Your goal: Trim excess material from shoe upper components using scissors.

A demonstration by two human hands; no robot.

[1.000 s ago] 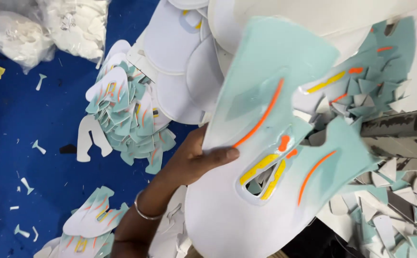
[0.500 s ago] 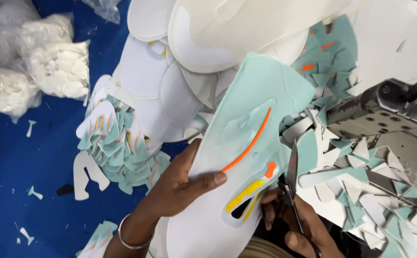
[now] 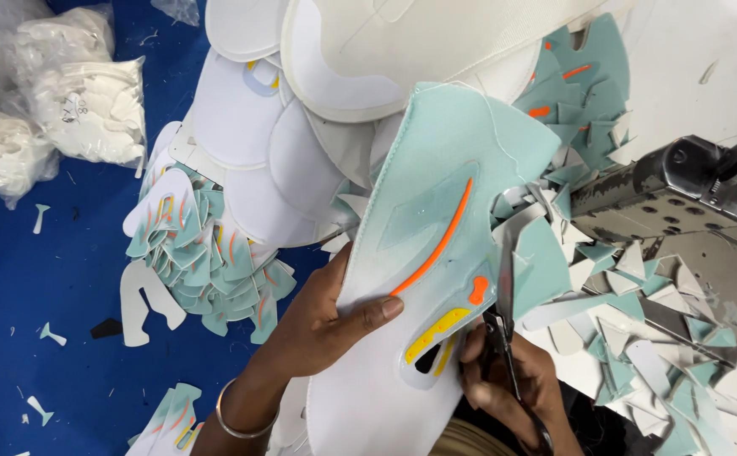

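Far to the left of your hands lie clear bags of white pieces (image 3: 81, 101) on the blue floor (image 3: 13, 279). Your left hand (image 3: 322, 325) grips the mint-and-white shoe panel (image 3: 436, 245), thumb across its face. Just right of it, your right hand (image 3: 503, 384) is closed around scissors (image 3: 503, 295), blades against the panel's edge. Beyond, offcuts (image 3: 639, 338) lie scattered.

The scissors' handles (image 3: 512, 380) hide inside the right hand's (image 3: 512, 393) grip.
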